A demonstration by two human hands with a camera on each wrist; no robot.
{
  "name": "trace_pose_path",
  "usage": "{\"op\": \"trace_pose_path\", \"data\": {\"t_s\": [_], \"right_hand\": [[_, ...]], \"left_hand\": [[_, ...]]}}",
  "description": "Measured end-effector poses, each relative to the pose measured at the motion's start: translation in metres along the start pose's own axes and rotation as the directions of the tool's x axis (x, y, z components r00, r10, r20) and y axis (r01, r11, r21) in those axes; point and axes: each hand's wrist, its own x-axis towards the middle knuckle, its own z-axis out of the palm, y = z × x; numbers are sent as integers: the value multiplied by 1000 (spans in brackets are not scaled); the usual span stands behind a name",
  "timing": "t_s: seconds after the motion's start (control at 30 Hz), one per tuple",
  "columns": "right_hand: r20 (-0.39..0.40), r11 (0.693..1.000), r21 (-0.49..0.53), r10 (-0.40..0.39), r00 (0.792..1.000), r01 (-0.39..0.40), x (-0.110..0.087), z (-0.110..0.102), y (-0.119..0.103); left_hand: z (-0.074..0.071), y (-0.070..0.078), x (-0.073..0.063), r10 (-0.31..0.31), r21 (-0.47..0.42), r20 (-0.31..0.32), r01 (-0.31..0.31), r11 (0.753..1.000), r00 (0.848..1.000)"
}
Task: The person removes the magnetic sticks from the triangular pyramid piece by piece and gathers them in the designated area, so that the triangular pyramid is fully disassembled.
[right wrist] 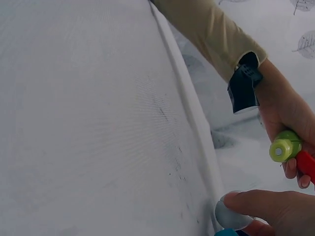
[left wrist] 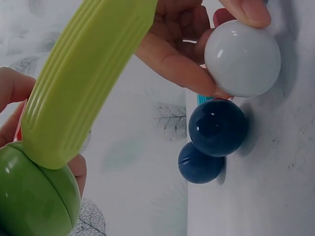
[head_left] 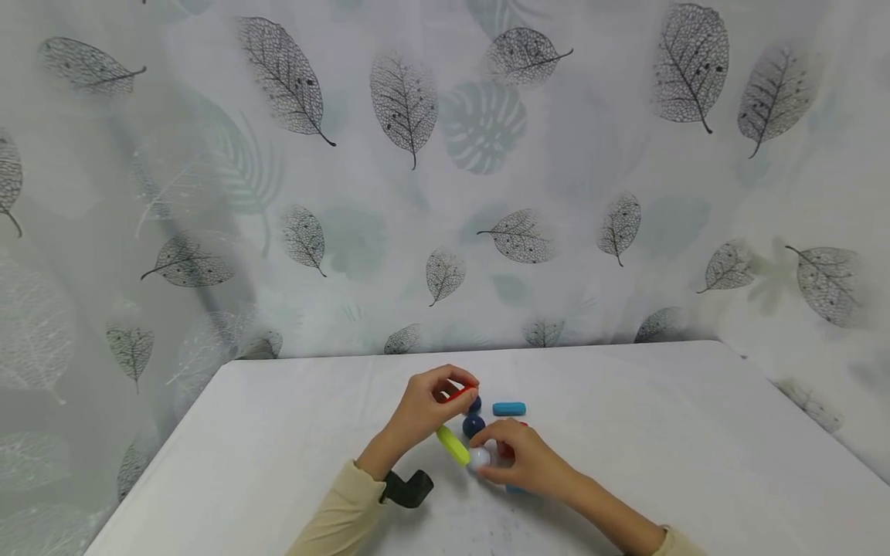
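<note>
My left hand (head_left: 420,405) grips a red rod (head_left: 460,393) between thumb and fingers. Joined to it are a glossy green ball (left wrist: 37,189) and a ribbed yellow-green rod (left wrist: 86,83), whose end (right wrist: 279,150) shows a silvery tip. That rod slants down toward a white ball (head_left: 480,458), which my right hand (head_left: 524,455) pinches between thumb and fingertips, close over the table. Two navy balls (left wrist: 218,128) lie just beyond the white ball, one behind the other. In the right wrist view, a blue piece (right wrist: 226,232) shows below the white ball.
A blue rod (head_left: 509,408) lies on the white-covered table (head_left: 695,432) past my right hand. Another blue rod (head_left: 518,489) is partly hidden under that hand, and a red piece (left wrist: 222,17) shows behind it. A leaf-patterned curtain (head_left: 445,185) hangs behind the table.
</note>
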Motion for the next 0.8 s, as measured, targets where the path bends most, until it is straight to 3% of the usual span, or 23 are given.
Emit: {"op": "trace_pose_path", "data": {"t_s": [0.3,0.47,0.63,0.7,0.8], "right_hand": [[-18,999,10,-44,999,44,-2,-1,3],[-104,998,34,-50,993,54,-2,-3,0],[-189,985,173,31,982,2,-3,-4,-8],[-169,964,267,49,984,-2,-4,-5,-11],[-119,935,352,-4,993,46,-4,-4,-15]], "left_hand": [[2,-2,0,23,12,5,-23,1000,1000],[3,-3,0,49,31,16,-50,998,999],[8,-3,0,76,34,-2,-76,997,997],[11,-3,-1,89,31,-14,-89,996,996],[16,-4,-2,125,37,-29,-124,992,992]]}}
